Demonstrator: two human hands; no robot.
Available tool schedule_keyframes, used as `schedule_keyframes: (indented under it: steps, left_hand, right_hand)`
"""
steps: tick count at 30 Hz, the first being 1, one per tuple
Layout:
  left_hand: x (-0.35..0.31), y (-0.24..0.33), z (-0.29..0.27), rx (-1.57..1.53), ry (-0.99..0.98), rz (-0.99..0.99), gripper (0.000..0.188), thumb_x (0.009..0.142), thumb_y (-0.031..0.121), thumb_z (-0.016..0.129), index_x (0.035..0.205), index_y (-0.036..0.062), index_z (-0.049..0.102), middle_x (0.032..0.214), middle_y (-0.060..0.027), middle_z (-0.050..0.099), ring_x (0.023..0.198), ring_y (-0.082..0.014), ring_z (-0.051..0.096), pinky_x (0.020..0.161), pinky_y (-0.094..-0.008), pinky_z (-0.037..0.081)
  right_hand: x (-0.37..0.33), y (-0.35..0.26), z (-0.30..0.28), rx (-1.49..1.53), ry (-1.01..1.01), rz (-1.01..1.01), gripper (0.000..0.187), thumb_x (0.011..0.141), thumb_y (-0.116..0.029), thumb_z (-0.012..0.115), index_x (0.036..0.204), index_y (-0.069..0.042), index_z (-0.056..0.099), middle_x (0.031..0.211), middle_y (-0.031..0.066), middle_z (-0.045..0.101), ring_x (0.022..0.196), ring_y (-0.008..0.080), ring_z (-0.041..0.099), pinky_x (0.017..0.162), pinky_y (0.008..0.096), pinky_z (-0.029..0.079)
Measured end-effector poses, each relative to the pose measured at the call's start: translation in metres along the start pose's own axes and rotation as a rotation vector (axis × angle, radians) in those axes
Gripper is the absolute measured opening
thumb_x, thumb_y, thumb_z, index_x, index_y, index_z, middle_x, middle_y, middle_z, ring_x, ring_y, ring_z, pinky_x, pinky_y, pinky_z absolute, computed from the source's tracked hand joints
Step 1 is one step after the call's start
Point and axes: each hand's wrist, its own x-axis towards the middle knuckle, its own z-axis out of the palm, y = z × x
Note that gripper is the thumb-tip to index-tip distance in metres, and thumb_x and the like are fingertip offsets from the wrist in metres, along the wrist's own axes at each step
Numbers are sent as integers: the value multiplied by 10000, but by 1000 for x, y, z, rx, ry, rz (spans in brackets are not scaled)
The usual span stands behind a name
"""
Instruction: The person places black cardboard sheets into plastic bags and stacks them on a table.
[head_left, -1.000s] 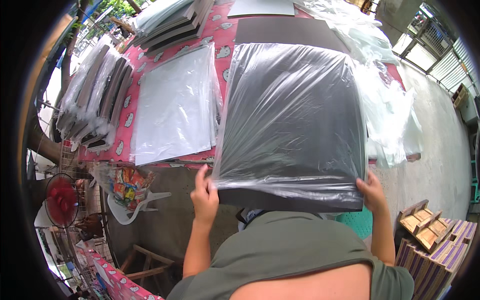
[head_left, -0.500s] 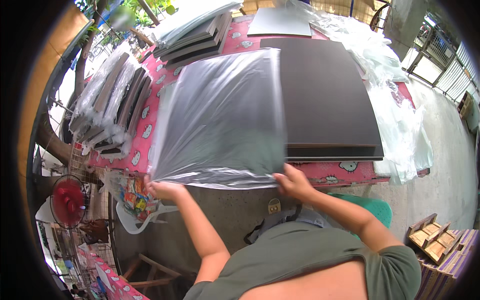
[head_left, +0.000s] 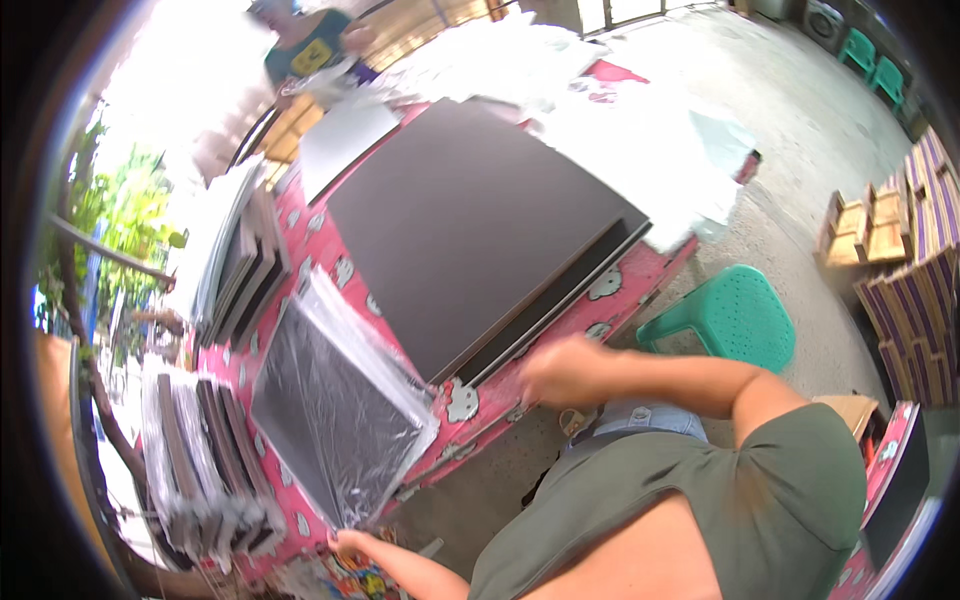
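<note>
A: Left hand (head_left: pixel 352 545) is gripping the bagged board's (head_left: pixel 335 405) near corner, board lying at the bench's (head_left: pixel 330 255) near-left edge.

B: Right hand (head_left: pixel 565 370) is hovering blurred beside the bare boards (head_left: pixel 475 225); can't tell its grip.

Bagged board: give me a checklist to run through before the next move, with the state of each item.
1. Left hand on the bagged board: ok, it grips the near corner.
2. Right hand free: ok, it holds nothing; blurred.
3. Bag fully over the board: cannot tell, the plastic is crumpled at the edges.
4. Board lying flat on the pink table: not ok, it sits tilted.
5. Bare dark boards stacked on the table: ok, apart from the bagged one.
</note>
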Motion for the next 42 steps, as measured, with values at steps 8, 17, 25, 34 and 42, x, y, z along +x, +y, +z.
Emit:
schedule_keyframes:
  steps: [8, 17, 25, 34, 42]
  left_hand:
    - [-69, 162, 12, -744, -285, 160, 381, 763, 232, 590, 1066, 6, 542, 1081, -168, 524, 977, -277, 507, 865, -390, 376]
    - [-390, 394, -48, -950, -1288, 654, 246, 776, 104, 585, 1016, 50, 578, 1266, -143, 381, 1178, -241, 380, 963, -335, 310]
    - [-527, 482, -46, -899, -1211, 1339, 740, 617, 222, 762, 1239, 100, 379, 1114, -143, 523, 1041, -244, 504, 877, -376, 373]
    - [-450, 487, 2, -1086, -1113, 551, 166, 873, 181, 529, 798, 34, 511, 603, -6, 496, 472, -75, 491, 409, -211, 376]
    - [-385, 404, 48, -1188, -1404, -141, 136, 876, 191, 516, 794, 85, 489, 630, 16, 476, 441, -66, 436, 481, -208, 398]
  right_hand:
    - [-70, 225, -155, -706, 534, 724, 436, 688, -324, 687, 1045, -98, 581, 1107, 93, 536, 1039, 263, 483, 834, 435, 399]
    - [-52, 283, -265, 216, 657, 801, 204, 773, -141, 572, 936, -29, 624, 729, 79, 622, 642, 150, 577, 597, 305, 482]
    - [6, 155, -274, -309, 360, -15, 332, 788, -349, 587, 941, -55, 574, 780, 161, 614, 734, 294, 602, 661, 386, 461]
    - [-77, 292, -297, -244, 656, 393, 270, 736, -282, 629, 948, -115, 640, 779, 81, 645, 717, 243, 626, 708, 364, 476]
    - [-16, 226, -219, -491, 906, 176, 982, 600, -427, 760, 1328, -79, 200, 1222, 257, 371, 1071, 393, 436, 910, 465, 356]
